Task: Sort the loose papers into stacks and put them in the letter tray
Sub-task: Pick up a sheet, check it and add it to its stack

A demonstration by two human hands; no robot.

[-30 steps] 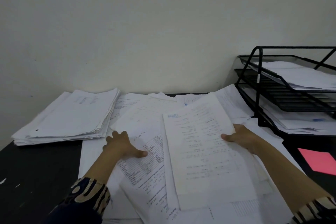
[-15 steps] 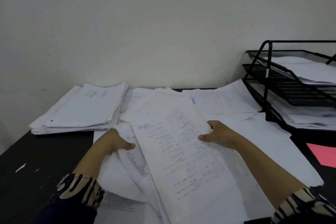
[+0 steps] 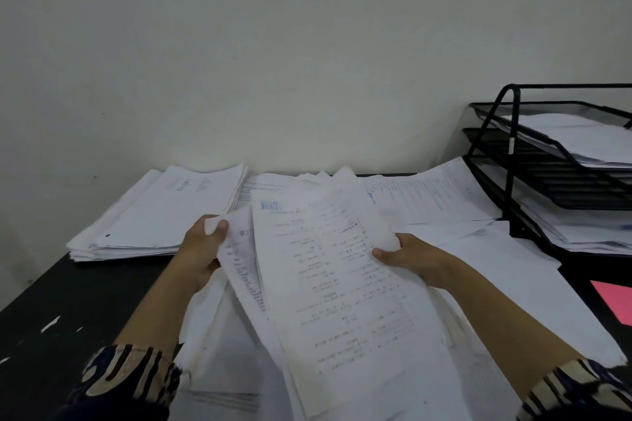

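A: What do the hands hold at this moment?

B: I see both clamped on one bundle of printed sheets [image 3: 342, 284], raised a little over the middle of the desk [image 3: 85, 301]. The left hand [image 3: 201, 249] pinches the left edge near the top, thumb on the front. The right hand [image 3: 415, 258] grips the right edge. The two hands are apart, with the bundle between them.

A: And the other papers?

B: A finished stack [image 3: 160, 215] lies at the far left corner of the desk. Loose sheets [image 3: 444, 195] are spread along the far edge and under the bundle. The letter tray [image 3: 513, 164] stands at the right edge; its upper and lower shelves already carry paper.

A: What can go wrong, in your opinion?

B: The bundle is not squared; the sheets fan out at the left side. I think the inner sheets may slide out if I lift it more before I knock the edges even. Also the low corner hangs close to the loose sheets and could drag them toward the near edge. The pink sheet [image 3: 615, 301] near the right edge could get mixed in.
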